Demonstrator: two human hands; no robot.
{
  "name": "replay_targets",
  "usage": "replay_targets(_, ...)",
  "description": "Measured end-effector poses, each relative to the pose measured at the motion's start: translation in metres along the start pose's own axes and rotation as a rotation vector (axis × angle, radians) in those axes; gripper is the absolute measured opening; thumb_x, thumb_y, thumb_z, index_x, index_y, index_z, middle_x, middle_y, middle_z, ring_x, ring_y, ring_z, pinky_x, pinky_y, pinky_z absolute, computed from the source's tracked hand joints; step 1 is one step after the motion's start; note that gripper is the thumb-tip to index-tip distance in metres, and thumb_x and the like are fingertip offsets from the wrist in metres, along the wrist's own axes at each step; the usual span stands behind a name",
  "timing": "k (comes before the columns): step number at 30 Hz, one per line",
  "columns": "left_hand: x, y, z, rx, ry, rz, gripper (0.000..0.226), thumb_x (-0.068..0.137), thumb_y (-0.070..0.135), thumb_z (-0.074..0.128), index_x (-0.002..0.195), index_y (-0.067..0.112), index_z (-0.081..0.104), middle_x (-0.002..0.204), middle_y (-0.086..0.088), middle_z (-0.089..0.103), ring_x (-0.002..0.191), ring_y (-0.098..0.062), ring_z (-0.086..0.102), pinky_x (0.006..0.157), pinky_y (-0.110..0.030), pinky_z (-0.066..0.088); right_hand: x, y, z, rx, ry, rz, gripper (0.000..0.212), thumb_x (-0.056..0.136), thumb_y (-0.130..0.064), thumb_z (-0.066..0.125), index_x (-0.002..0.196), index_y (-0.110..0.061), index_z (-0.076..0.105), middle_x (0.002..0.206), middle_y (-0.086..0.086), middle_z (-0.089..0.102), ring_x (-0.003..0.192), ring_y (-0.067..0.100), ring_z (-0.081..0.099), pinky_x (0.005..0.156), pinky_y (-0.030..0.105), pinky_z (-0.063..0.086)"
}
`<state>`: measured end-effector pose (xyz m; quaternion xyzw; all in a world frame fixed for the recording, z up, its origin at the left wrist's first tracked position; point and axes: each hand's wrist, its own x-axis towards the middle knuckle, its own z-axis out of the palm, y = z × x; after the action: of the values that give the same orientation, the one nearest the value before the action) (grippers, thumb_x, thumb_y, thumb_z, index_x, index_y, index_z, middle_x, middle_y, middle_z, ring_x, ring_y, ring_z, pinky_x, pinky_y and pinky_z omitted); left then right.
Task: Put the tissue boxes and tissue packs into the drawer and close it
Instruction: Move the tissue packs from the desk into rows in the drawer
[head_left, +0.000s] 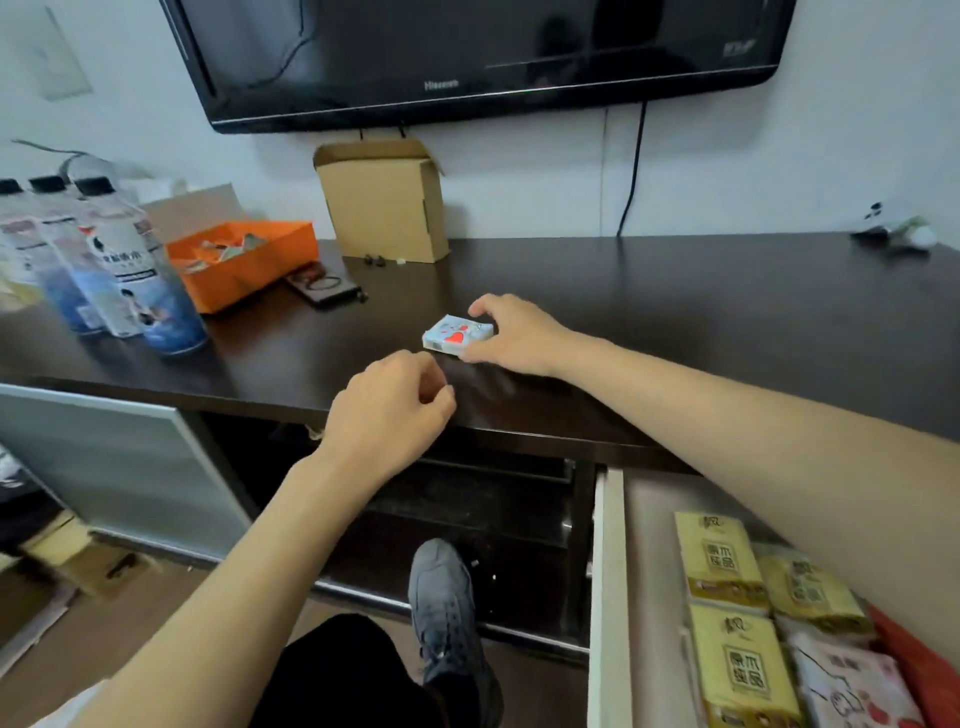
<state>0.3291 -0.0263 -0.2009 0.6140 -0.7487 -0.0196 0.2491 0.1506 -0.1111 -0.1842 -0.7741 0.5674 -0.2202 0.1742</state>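
Observation:
A small white and blue tissue pack (456, 335) with red hearts lies on the dark cabinet top (675, 312). My right hand (511, 335) grips it, thumb at its near edge and fingers over its far edge. My left hand (389, 410) hovers at the cabinet's front edge with its fingers curled in and nothing in them. At the lower right the white drawer (608, 597) stands pulled out. Yellow tissue packs (727, 613) and a pink and white pack (852, 686) lie inside it, partly hidden by my right forearm.
Bottles (119, 260) stand at the left of the top, beside an orange tray (244, 260), a dark phone (324, 288) and a cardboard box (384, 202). A TV (467, 52) hangs above. My shoe (447, 613) is below, before open dark shelves.

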Motion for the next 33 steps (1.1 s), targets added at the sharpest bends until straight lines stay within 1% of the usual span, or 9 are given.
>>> replay_targets(2, -0.002, 0.003, 0.001, -0.016, -0.005, 0.029, 0.014, 0.084, 0.043, 0.056, 0.088, 0.032, 0.064, 0.091, 0.012, 0.061, 0.086, -0.016, 0.061, 0.073, -0.038, 0.051, 0.006, 0.002, 0.011, -0.027, 0.016, 0.001, 0.057, 0.091, -0.039, 0.074, 0.142, -0.021, 0.055, 0.142, 0.007, 0.060, 0.122, 0.024, 0.059, 0.095, 0.043, 0.054)
replay_targets(6, -0.004, 0.018, 0.004, -0.060, -0.037, 0.074, 0.011, 0.085, 0.042, 0.056, 0.090, 0.034, 0.062, 0.091, 0.014, 0.060, 0.086, -0.012, 0.060, 0.076, -0.039, 0.052, -0.018, 0.018, -0.001, -0.080, 0.136, -0.010, 0.042, 0.087, -0.041, 0.074, 0.126, -0.028, 0.062, 0.132, -0.001, 0.067, 0.117, 0.019, 0.061, 0.082, 0.038, 0.052)
replay_targets(9, -0.010, 0.044, 0.006, -0.146, -0.085, 0.125, 0.008, 0.084, 0.039, 0.058, 0.086, 0.033, 0.064, 0.088, 0.014, 0.063, 0.082, -0.010, 0.061, 0.077, -0.039, 0.052, -0.072, 0.037, -0.033, -0.038, 0.195, 0.003, 0.031, 0.081, -0.052, 0.073, 0.102, -0.032, 0.063, 0.101, -0.013, 0.068, 0.091, 0.006, 0.061, 0.073, 0.037, 0.048)
replay_targets(12, -0.031, 0.073, 0.008, -0.273, -0.124, 0.231, 0.009, 0.082, 0.038, 0.057, 0.082, 0.033, 0.064, 0.085, 0.015, 0.065, 0.078, -0.006, 0.062, 0.075, -0.039, 0.053, -0.144, 0.046, -0.060, 0.006, 0.255, -0.001, 0.035, 0.078, -0.061, 0.070, 0.091, -0.031, 0.061, 0.077, -0.015, 0.063, 0.071, 0.001, 0.056, 0.060, 0.031, 0.044)
replay_targets(14, -0.052, 0.096, 0.017, -0.299, -0.183, 0.355, 0.012, 0.081, 0.040, 0.055, 0.087, 0.033, 0.062, 0.086, 0.016, 0.064, 0.079, -0.006, 0.061, 0.073, -0.038, 0.052, -0.198, 0.053, -0.073, -0.004, 0.281, -0.010, 0.037, 0.076, -0.065, 0.067, 0.088, -0.032, 0.058, 0.081, -0.011, 0.066, 0.075, 0.006, 0.058, 0.062, 0.032, 0.047)
replay_targets(17, -0.079, 0.123, 0.035, -0.228, -0.272, 0.554, 0.014, 0.085, 0.042, 0.055, 0.095, 0.034, 0.059, 0.091, 0.015, 0.059, 0.085, -0.005, 0.056, 0.072, -0.037, 0.051, -0.266, 0.064, -0.086, -0.091, 0.305, -0.001, 0.036, 0.076, -0.064, 0.069, 0.090, -0.035, 0.054, 0.095, -0.019, 0.062, 0.090, 0.006, 0.061, 0.064, 0.033, 0.050)
replay_targets(21, -0.088, 0.139, 0.060, -0.078, -0.351, 0.717, 0.030, 0.090, 0.047, 0.056, 0.115, 0.032, 0.057, 0.110, 0.014, 0.054, 0.101, -0.009, 0.048, 0.081, -0.034, 0.049, -0.315, 0.077, -0.089, -0.287, 0.258, 0.064, 0.042, 0.072, -0.071, 0.066, 0.088, -0.037, 0.048, 0.095, -0.023, 0.053, 0.087, -0.002, 0.053, 0.058, 0.028, 0.039)
replay_targets(25, -0.080, 0.145, 0.077, -0.025, -0.404, 0.750, 0.040, 0.089, 0.051, 0.058, 0.123, 0.029, 0.056, 0.121, 0.012, 0.053, 0.106, -0.008, 0.047, 0.081, -0.028, 0.047, -0.325, 0.090, -0.082, -0.411, 0.155, 0.147, 0.045, 0.070, -0.078, 0.061, 0.081, -0.038, 0.043, 0.078, -0.019, 0.051, 0.082, 0.000, 0.049, 0.055, 0.027, 0.034)
replay_targets(33, -0.070, 0.156, 0.098, 0.036, -0.485, 0.749, 0.047, 0.088, 0.057, 0.058, 0.126, 0.030, 0.054, 0.121, 0.009, 0.055, 0.108, -0.012, 0.049, 0.080, -0.029, 0.044, -0.307, 0.099, -0.062, -0.574, 0.050, 0.277, 0.055, 0.075, -0.089, 0.042, 0.078, -0.035, 0.036, 0.080, -0.018, 0.049, 0.075, 0.004, 0.046, 0.057, 0.031, 0.031)
